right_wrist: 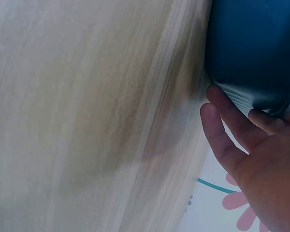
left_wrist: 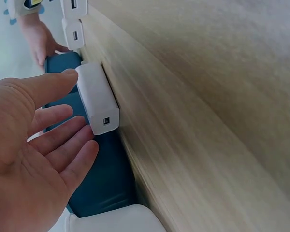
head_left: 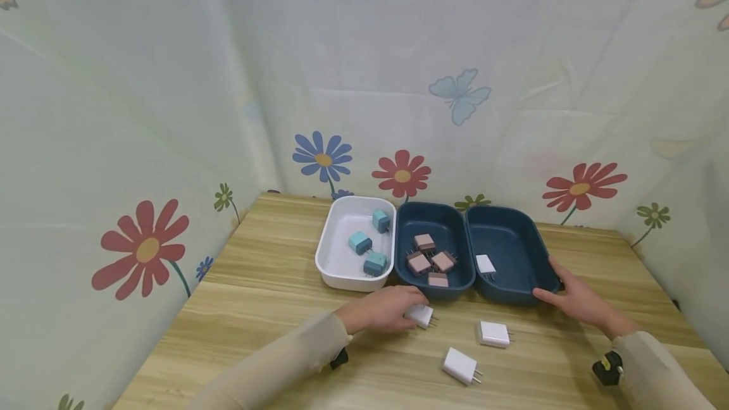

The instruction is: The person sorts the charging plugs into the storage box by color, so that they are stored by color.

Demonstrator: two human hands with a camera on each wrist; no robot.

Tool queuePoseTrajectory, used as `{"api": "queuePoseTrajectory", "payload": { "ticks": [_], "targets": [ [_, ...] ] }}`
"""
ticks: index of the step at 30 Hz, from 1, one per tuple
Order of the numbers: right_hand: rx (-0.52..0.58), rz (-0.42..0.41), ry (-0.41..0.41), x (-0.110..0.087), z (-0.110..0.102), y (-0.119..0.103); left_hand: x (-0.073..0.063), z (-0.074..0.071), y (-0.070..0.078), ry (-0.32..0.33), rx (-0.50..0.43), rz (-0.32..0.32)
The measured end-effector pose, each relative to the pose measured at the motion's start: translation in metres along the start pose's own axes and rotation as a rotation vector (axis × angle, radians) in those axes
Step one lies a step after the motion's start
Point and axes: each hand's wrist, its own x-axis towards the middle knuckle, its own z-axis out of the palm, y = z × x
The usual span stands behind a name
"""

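My left hand (head_left: 384, 309) is at a white charger (head_left: 420, 316) on the table, in front of the middle bin. In the left wrist view its thumb tip and fairly straight fingers lie along one side of that charger (left_wrist: 97, 99), whose port faces the camera. At the right, my right hand (head_left: 583, 301) touches the near right corner of a dark blue bin (head_left: 509, 233), thumb and fingers spread about the corner. The right wrist view has its extended fingers against the bin's outer wall (right_wrist: 253, 53). One white charger (head_left: 485, 264) lies inside this bin.
Two more white chargers, one (head_left: 494, 334) behind the other (head_left: 459, 366), lie on the wooden table (head_left: 239, 334). A second dark blue bin (head_left: 441, 291) holds several pink-brown chargers (head_left: 419, 262). Left of it, a white bin (head_left: 321, 258) contains three teal chargers (head_left: 360, 242). A flowered curtain (head_left: 364, 112) hangs behind.
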Motion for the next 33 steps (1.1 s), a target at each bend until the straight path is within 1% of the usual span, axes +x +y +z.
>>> {"api": "queuePoseTrajectory", "payload": {
  "ticks": [9,18,26,33],
  "targets": [
    [-0.005,0.008,-0.005,-0.0006,-0.0003,-0.0008,0.0026,0.0047,-0.0018,-0.009,0.020,-0.009],
    [-0.007,0.005,-0.008,0.0003,0.0000,0.0015,0.0044,0.0052,-0.0016,-0.019,0.045,-0.016],
    [-0.003,0.003,-0.010,0.0003,0.0005,0.0036,0.0061,0.0047,0.0010,-0.050,0.033,-0.062],
    [0.011,-0.008,-0.013,0.0002,-0.0007,0.0020,0.0065,0.0057,0.0010,-0.057,0.039,-0.086]
  ]
}}
